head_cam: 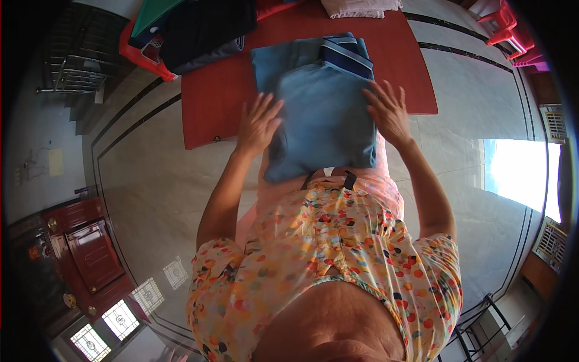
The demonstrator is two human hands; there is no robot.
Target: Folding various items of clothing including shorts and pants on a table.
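A folded blue garment [325,113] lies over the near edge of the red table, its lower part reaching over my lap. Navy and white stripes run along a band [346,59] at its upper right, which may be a collar. Beside the garment's left edge is my left hand [260,120], fingers spread and slightly blurred. At the right edge, just below the striped band, my right hand [388,108] has its fingertips on or very near the cloth. Neither hand grips anything.
Dark folded clothes [203,36] lie by a red plastic basket [151,59] at the back left of the red table [402,63]. Pale folded cloth [357,8] sits at the far edge. A pink-red plastic chair [506,29] stands at the upper right.
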